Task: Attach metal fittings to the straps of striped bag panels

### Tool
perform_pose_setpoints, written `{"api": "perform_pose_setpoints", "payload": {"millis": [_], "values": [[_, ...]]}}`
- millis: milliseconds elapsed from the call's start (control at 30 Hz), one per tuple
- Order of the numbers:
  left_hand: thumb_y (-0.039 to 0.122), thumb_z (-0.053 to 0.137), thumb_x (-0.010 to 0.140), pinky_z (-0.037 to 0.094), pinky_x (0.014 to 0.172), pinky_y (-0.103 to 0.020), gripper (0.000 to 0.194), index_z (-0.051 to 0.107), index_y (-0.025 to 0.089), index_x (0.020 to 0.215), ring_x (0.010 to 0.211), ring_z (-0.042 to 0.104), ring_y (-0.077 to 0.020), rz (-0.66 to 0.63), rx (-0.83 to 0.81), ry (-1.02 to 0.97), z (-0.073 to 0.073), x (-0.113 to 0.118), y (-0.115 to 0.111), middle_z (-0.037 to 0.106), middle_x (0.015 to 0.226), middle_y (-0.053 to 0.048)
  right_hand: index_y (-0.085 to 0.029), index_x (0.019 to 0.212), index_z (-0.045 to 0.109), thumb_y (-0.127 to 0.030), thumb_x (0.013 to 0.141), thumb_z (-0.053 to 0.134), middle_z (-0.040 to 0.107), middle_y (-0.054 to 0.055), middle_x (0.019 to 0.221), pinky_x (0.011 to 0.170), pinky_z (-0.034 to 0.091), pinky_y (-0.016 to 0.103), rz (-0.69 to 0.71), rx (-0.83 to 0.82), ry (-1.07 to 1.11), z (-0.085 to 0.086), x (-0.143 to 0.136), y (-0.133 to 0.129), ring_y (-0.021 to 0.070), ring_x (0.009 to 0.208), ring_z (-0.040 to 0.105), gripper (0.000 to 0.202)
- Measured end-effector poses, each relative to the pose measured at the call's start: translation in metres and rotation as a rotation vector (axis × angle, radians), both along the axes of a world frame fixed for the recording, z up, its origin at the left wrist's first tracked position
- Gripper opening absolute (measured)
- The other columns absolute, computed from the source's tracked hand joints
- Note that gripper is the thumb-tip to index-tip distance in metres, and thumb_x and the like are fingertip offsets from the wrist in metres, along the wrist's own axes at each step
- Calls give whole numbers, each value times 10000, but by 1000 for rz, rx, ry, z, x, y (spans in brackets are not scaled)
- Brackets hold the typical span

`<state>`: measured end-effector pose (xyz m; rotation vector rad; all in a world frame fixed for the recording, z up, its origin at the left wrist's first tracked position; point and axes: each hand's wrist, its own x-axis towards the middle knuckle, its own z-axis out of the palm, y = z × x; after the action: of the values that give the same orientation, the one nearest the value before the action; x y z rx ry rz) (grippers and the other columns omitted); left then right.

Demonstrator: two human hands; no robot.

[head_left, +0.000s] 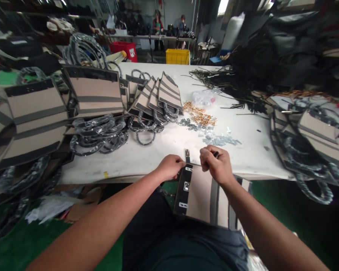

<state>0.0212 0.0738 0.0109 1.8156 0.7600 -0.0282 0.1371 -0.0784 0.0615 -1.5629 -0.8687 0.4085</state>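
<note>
Left hand pinched on the upper left corner of a panel; right hand apart from it, fisted round a small dark object. Panel flat, rectangular, matt tan with dark stripes; black end band with three bright metal plates. It lies over my lap, mostly below and between my hands, top edge by the white table. Black tab with metal fitting juts past that edge, between my hands. Beyond: glossy gold-coloured fittings, thin silvery slips, plastic-wrapped ring handles
</note>
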Motion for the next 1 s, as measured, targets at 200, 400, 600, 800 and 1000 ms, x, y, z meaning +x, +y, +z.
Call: {"api": "perform_pose_setpoints", "payload": {"millis": [200,400,600,800,1000], "values": [[313,645,937,334,398,-192,190,671,156,833,400,577,-130,-11,-44,25,13,-5,-4,587,546,35,-218,964,737,-422,847,803,741,60,986,681,564,318,83,-312,-493,-25,-26,-83,202,720,700,244],[300,616,956,350,380,-194,206,630,147,818,409,591,-122,-53,-160,57,27,-10,-12,636,644,12,-522,1541,432,-281,634,754,605,26,1515,662,674,472,76,-477,-723,-91,-96,-128,384,928,786,993],[382,730,874,449,434,-237,261,644,138,837,489,627,-147,-103,-298,36,60,-24,-10,682,704,-25,-550,1519,499,-181,628,645,701,9,1397,825,661,517,107,-207,-675,-55,-86,-152,417,1121,738,975],[559,828,755,540,554,-289,524,713,127,1029,652,666,-180,-184,-367,-167,103,-50,-4,703,837,-64,-241,911,835,-378,856,787,784,50,843,660,586,330,-116,-56,-83,42,-51,-194,273,744,729,155],[520,800,823,543,578,-266,526,735,145,1187,820,627,-182,-223,-269,-392,128,-53,-35,706,1046,-115,-193,985,821,-471,708,916,804,74,873,693,602,364,-282,154,416,83,-34,-210,296,745,747,404]]}}
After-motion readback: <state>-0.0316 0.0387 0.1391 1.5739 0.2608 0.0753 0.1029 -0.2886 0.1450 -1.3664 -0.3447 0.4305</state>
